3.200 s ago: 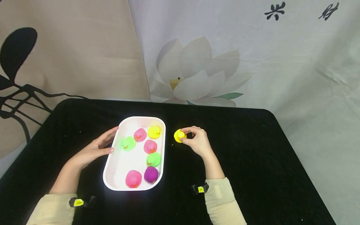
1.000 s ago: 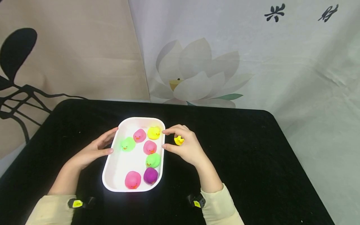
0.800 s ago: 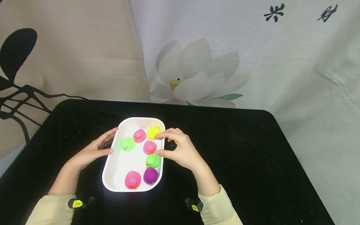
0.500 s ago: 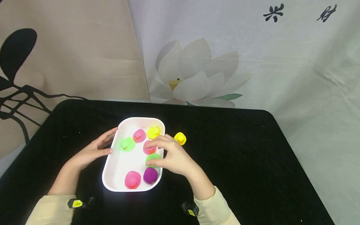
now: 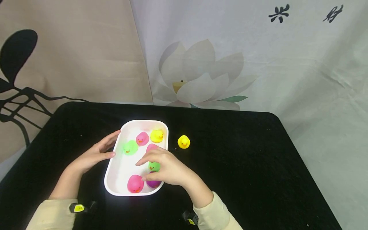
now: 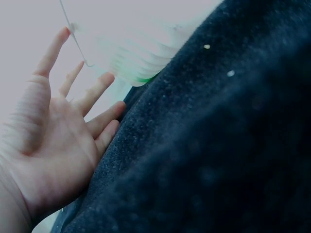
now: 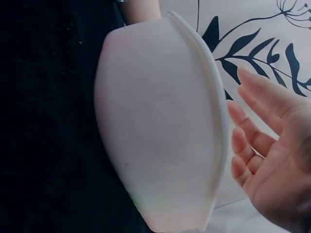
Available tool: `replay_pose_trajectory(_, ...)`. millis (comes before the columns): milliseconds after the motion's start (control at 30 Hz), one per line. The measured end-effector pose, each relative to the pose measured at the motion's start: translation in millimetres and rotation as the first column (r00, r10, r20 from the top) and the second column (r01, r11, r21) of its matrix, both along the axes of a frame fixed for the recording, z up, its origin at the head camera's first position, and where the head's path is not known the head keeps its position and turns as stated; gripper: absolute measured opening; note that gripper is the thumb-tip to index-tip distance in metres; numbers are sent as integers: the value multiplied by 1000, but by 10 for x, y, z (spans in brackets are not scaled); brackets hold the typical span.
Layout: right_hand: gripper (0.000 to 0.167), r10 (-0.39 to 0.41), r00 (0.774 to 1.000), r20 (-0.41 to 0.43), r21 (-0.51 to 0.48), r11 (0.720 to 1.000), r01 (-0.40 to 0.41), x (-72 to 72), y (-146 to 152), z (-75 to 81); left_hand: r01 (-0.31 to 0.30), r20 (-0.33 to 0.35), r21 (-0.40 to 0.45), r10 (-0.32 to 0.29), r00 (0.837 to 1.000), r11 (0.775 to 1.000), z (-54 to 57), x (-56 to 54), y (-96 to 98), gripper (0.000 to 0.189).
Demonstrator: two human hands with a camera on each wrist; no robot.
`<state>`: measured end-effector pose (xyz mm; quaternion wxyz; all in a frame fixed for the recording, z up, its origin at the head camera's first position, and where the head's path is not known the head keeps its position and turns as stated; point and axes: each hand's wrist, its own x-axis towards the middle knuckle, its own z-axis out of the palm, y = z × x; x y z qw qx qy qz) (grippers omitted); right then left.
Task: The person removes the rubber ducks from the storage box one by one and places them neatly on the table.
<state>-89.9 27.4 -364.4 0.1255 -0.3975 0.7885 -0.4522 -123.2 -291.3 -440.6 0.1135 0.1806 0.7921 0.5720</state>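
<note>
In the head view, my left hand [image 5: 95,153] touches the left rim of a white tray [image 5: 122,172] with spread fingers; the left wrist view shows its palm and extended fingers. My right hand [image 5: 166,167] hovers over the tray's right half, thumb and fingers apart, holding nothing. Its thumb tip is by the pink rubber duck [image 5: 135,183] at the near end. Under this hand a purple duck [image 5: 153,184], a green duck [image 5: 154,166] and a second pink duck [image 5: 151,147] are partly hidden. A yellow duck [image 5: 184,141] sits on the table, right of the tray.
Farther up the tray are another yellow duck [image 5: 157,136], a pink duck [image 5: 142,138] and a green duck [image 5: 130,147]. The black-covered table [image 5: 258,166] ends at a printed curtain [image 5: 302,64]. Both wrists wear dark straps.
My right hand has let go of the yellow duck on the table. It has moved left and nearer, over the tray's front half. My left hand stays at the rim.
</note>
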Motion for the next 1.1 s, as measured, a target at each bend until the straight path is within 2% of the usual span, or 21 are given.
replay_pose_trajectory(500, 39, 105, 993, -44, 128, 987, -99, 41, -167, -128, 9, 2, 3, -9, 1000, 1000, 11, 9, 5, 75)
replay_pose_trajectory(667, 37, 87, 993, -78, 169, 983, -73, 57, -206, -164, 8, 3, 10, -8, 1000, 1000, 7, 13, 4, 75)
replay_pose_trajectory(900, 37, 65, 981, -181, 274, 962, -13, 83, -266, -200, 15, 3, 20, -15, 1000, 1000, 2, 9, -5, 75)
replay_pose_trajectory(1100, 36, 59, 976, -210, 321, 947, 12, 106, -289, -197, 22, 0, 23, -22, 1000, 999, -5, 1, -16, 75)
